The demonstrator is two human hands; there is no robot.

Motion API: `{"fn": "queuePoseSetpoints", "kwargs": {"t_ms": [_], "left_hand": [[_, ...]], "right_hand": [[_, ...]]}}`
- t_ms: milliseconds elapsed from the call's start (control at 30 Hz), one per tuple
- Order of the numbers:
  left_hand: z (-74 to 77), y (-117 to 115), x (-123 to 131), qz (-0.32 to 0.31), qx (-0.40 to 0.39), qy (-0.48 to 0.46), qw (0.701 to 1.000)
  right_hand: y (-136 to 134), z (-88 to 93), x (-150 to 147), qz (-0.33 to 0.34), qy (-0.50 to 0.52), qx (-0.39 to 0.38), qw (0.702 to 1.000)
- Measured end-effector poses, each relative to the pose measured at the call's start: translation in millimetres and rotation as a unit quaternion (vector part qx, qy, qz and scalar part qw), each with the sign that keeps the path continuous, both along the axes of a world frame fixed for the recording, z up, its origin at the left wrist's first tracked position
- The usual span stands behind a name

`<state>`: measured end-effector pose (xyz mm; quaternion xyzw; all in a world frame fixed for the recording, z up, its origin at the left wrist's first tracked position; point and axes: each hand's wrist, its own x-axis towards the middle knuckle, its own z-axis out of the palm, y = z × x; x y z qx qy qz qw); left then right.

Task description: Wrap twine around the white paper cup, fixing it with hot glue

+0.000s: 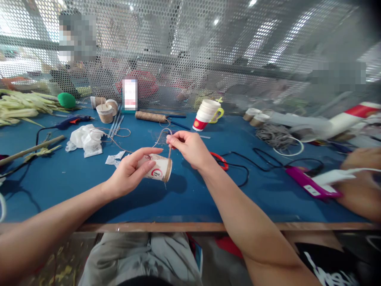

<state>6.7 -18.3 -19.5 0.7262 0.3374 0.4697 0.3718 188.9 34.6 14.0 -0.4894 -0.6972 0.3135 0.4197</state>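
Two bare hands meet above the blue desk [74, 186], and between them lies a paper cup [154, 167], held on its side clear of the surface. The left hand [131, 172] is closed around the cup, thumb underneath and index finger stretched along its top. A band of brown twine [168, 171] is wound around the cup's right end, and one strand rises from it into the right hand [190, 149], which pinches that strand between thumb and fingertips just above and right of the cup. Beyond the cup, further back on the desk, lie a spool of twine [150, 116] and a stack of cups [206, 113]. Left of the cup and behind it sits a crumpled white sheet [86, 139], with a blue glue gun [73, 120] further back. Red scissors [220, 159] lie just right of the cup, partly hidden by the right wrist. Far right of the cup, a co-worker's hand [360, 186] rests by a magenta glue gun [309, 184]
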Motion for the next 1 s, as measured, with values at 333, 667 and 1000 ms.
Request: {"fn": "queuePoseSetpoints", "kwargs": {"t_ms": [333, 667, 1000], "left_hand": [[-0.7, -1, -2, 0.005, 0.012, -0.025, 1.0], [0.4, -2, -1, -0.007, -0.011, -0.051, 0.999], [1.4, 0, 0, -0.003, -0.05, -0.105, 0.993]], "right_hand": [[0, -3.1, -3, 0.011, -0.048, -0.01, 0.999], [-1, -7.1, -5, 0.033, -0.058, -0.02, 0.998], [-1, -12.0, -8, 0.046, -0.07, -0.056, 0.995]]}}
